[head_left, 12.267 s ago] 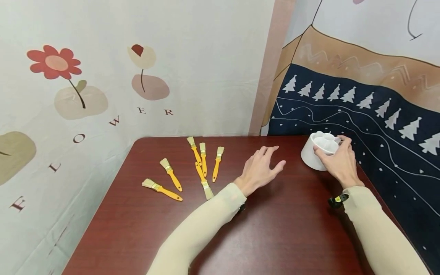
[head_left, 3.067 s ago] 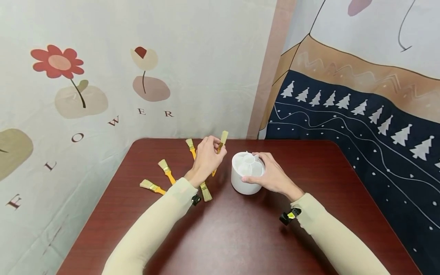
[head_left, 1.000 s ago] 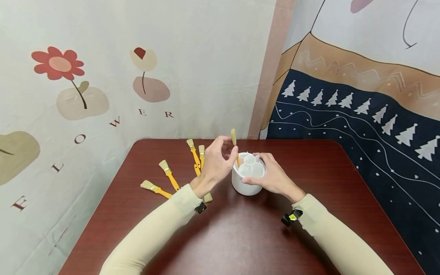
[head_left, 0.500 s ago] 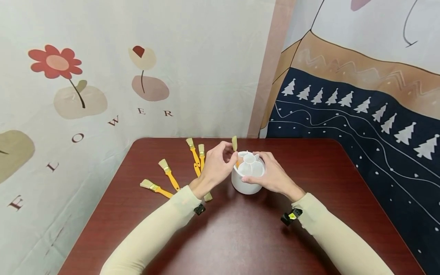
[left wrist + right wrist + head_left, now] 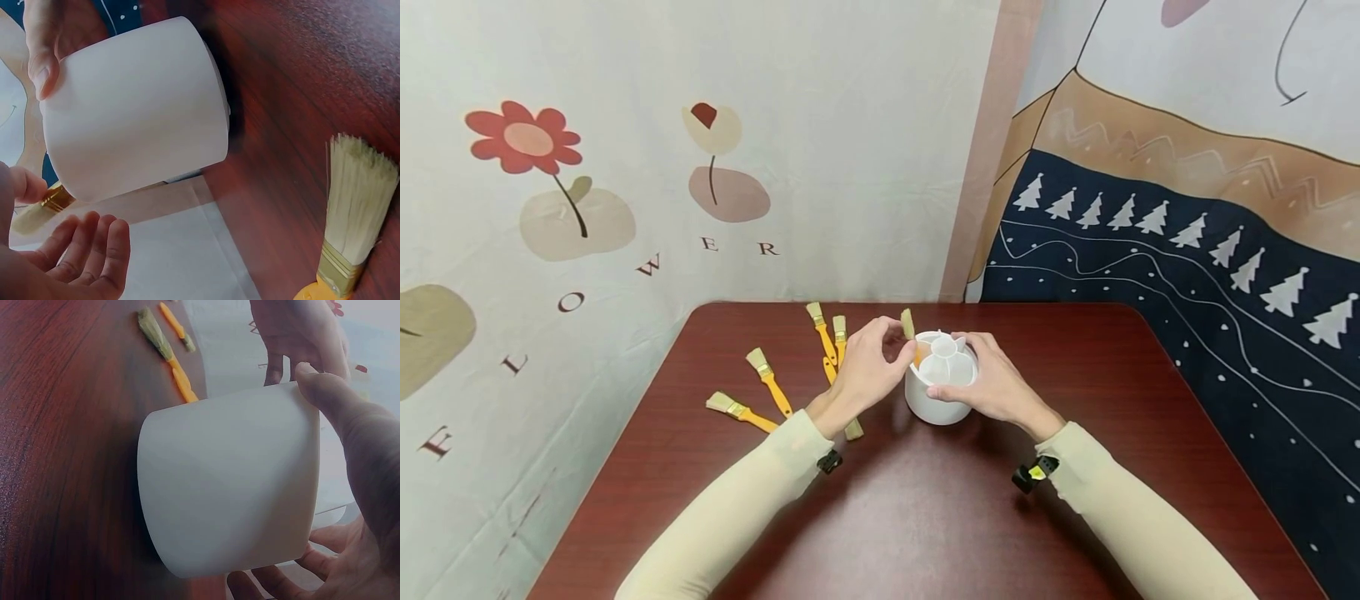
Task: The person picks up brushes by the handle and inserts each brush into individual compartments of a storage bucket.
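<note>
- Left hand point(image 5: 867, 360): at the container's left rim; thumb and fingers pinch a yellow-handled brush point(image 5: 907, 325), bristles up; the other fingers are loosely curled.
- Pinched brush: nearly upright, handle end down inside the rim; it seems to sit in a left-side compartment, though the hand hides much of it.
- Right hand point(image 5: 996, 379): clamped round the white container point(image 5: 934, 404); thumb on the near side, fingers on the far side.
- Container: upright on the dark red table point(image 5: 940, 517); divided inside, with a round central compartment.
- Loose brushes point(image 5: 766, 372): five lie on the table, left of the container; one is partly covered by the left arm.
- Behind: flower-printed cloth point(image 5: 850, 150); navy, tree-printed cloth point(image 5: 1150, 258) to the right.
</note>
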The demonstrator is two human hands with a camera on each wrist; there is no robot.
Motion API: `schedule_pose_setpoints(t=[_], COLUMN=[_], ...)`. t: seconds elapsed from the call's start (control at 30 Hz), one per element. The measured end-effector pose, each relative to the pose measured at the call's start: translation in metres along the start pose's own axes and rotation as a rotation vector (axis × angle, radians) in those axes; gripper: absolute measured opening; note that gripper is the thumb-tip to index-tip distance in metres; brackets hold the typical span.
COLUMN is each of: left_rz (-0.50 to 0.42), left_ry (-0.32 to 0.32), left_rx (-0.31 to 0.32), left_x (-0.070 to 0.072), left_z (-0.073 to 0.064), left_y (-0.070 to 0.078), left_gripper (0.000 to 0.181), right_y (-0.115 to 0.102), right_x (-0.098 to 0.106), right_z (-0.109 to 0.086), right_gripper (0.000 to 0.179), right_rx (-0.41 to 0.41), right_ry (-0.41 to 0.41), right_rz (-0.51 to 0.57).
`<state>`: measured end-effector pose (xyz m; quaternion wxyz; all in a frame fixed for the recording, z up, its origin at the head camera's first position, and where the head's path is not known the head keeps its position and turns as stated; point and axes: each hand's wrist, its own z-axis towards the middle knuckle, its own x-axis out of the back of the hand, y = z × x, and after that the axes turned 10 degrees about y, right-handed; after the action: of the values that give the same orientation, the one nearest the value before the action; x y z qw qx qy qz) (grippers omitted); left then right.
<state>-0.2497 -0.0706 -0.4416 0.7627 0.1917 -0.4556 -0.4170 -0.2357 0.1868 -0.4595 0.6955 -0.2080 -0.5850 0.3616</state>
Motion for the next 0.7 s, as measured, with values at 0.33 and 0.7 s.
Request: schedule_pose_setpoints(t=[0.33, 0.7], left_rz=[-0.034, -0.027], left_ry=[-0.022, -0.025], left_rx=[0.012, 0.021], left_x=[0.01, 0.029], left_z=[-0.004, -0.003], left_y=[-0.003, -0.022], left_gripper=[0.029, 0.027], right_y=[0.001, -0.003], right_x=[-0.002, -0.002], right_z=[0.001, -0.001], right_gripper=[0.107, 0.108], right_rx=[-0.01, -0.036], right_ry=[0.001, 0.003], right_rz=[-0.007, -0.014])
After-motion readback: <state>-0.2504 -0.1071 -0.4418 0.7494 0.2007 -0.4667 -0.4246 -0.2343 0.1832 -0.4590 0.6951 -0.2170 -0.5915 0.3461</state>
